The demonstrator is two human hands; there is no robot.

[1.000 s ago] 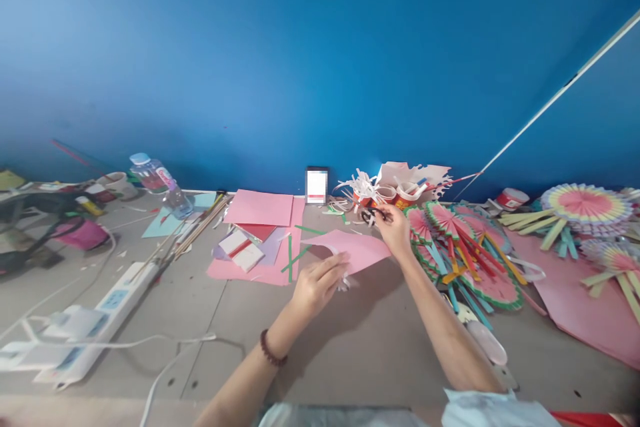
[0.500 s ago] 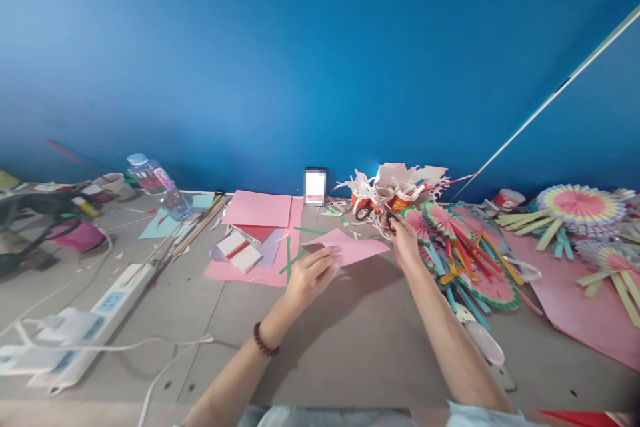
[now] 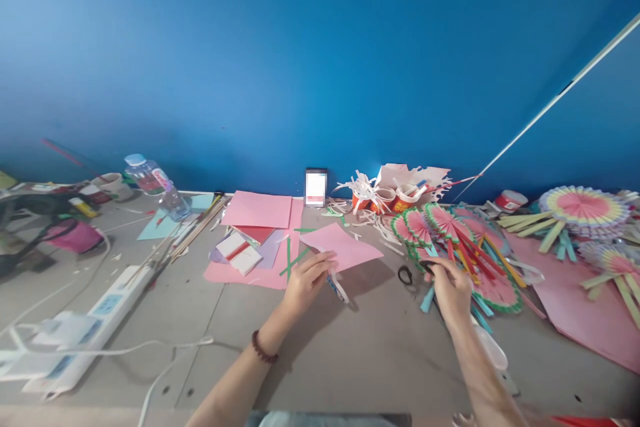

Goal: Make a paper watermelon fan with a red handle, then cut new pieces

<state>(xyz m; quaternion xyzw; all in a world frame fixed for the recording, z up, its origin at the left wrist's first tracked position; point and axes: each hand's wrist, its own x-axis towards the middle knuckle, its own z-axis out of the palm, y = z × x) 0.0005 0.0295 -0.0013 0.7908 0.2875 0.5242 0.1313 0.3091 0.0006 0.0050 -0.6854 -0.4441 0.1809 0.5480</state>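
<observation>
My left hand (image 3: 306, 283) is closed, thumb and fingers pinching a sheet of pink paper (image 3: 345, 247) by its near edge. Below these fingers hangs a narrow white-and-blue strip (image 3: 339, 288), its lower end close to the table. To the right, my right hand (image 3: 453, 287) is closed on black-handled scissors (image 3: 405, 274). One handle loop sticks out to the left of the fingers; the blades are hard to make out. Just behind that hand lie pleated paper fans (image 3: 447, 221) in pink and green with coloured strips.
Pink sheets (image 3: 257, 208) and green strips (image 3: 289, 257) lie left of centre. A phone (image 3: 316, 187) leans on the blue wall beside red cups (image 3: 406, 199) holding paper scraps. Farther left are a plastic bottle (image 3: 170, 193) and a white power strip (image 3: 107, 307) with cables.
My right hand has moved right and nearer with the scissors, away from the cups. The left hand keeps the pink paper, and a white-and-blue strip now shows beneath it.
</observation>
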